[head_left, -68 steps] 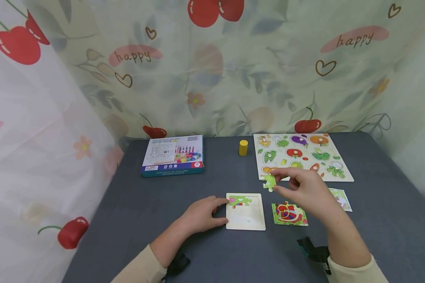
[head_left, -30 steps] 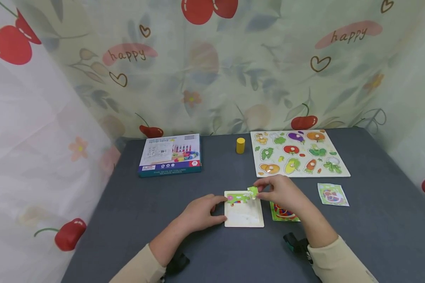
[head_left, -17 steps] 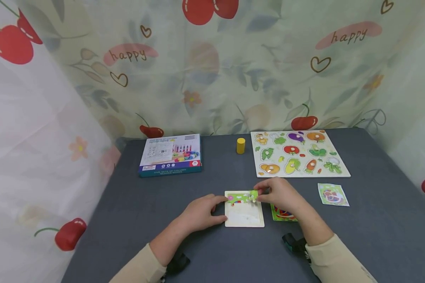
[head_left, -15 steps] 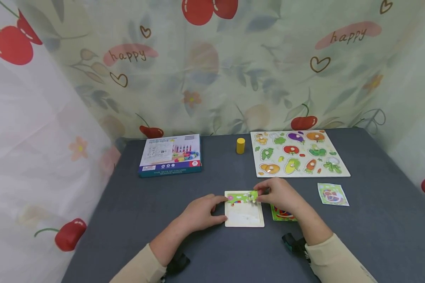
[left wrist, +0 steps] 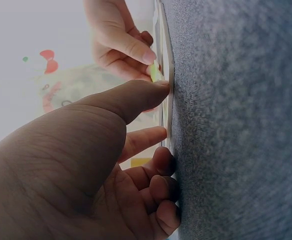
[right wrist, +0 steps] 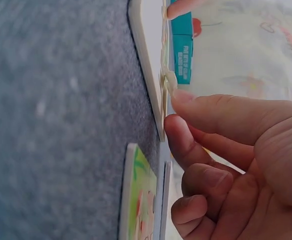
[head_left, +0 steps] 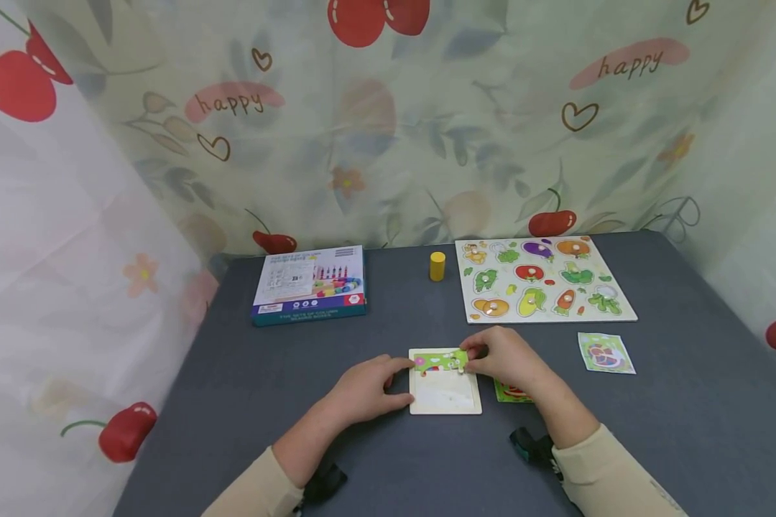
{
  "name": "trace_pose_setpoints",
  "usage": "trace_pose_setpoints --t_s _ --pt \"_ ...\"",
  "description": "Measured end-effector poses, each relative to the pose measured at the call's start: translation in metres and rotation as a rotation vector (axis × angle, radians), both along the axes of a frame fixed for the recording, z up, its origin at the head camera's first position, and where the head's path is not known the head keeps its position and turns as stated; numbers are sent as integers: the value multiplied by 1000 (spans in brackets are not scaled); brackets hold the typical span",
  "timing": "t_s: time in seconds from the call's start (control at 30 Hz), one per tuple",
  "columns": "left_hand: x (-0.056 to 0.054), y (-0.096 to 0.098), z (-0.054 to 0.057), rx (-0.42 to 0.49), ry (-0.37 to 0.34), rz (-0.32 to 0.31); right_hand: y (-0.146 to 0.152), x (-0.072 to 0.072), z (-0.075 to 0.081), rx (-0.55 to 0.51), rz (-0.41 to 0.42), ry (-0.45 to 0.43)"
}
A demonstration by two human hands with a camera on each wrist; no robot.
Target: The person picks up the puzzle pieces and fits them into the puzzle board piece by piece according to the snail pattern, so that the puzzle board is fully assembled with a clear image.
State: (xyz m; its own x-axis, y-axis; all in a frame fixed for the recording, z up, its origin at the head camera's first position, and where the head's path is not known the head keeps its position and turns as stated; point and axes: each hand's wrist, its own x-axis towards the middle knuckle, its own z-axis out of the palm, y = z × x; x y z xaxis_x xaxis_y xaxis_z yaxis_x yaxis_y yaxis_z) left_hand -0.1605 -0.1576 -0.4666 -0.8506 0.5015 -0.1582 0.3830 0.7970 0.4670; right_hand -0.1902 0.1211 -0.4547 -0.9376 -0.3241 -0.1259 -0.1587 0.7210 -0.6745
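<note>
A square puzzle tray (head_left: 445, 397) lies flat on the table, with joined green jigsaw pieces (head_left: 432, 362) along its far edge. My left hand (head_left: 366, 390) touches the tray's left side with thumb and forefinger; its other fingers are curled against the table in the left wrist view. At the tray's far right corner, my right hand (head_left: 507, 357) pinches a green jigsaw piece (head_left: 458, 357) between thumb and forefinger. That piece is seen edge-on and slightly tilted in the right wrist view. Whether it lies fully flat in the tray is unclear.
Partly under the right hand are red and green puzzle pieces (head_left: 511, 393). A small picture card (head_left: 606, 353) lies farther right. Behind stand a vegetable peg board (head_left: 550, 276), a yellow cylinder (head_left: 437, 266) and a flat box (head_left: 310, 283). A patterned curtain (head_left: 388, 143) rises behind the table.
My right hand has carried the green piece leftward from above the table to the tray's far right corner and lowered it beside the joined pieces. The left hand stays at the tray's side.
</note>
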Motion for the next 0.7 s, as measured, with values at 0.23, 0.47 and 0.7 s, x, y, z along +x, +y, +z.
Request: trace_pose_setpoints --t_s 0.23,0.47,0.7 --pt "-1 0 0 3 3 -1 -2 2 4 23 4 12" --pt "-1 0 0 8 5 -5 -4 5 7 62 1 25" --pt "0 0 1 8 -1 -3 -6 5 6 94 24 21"
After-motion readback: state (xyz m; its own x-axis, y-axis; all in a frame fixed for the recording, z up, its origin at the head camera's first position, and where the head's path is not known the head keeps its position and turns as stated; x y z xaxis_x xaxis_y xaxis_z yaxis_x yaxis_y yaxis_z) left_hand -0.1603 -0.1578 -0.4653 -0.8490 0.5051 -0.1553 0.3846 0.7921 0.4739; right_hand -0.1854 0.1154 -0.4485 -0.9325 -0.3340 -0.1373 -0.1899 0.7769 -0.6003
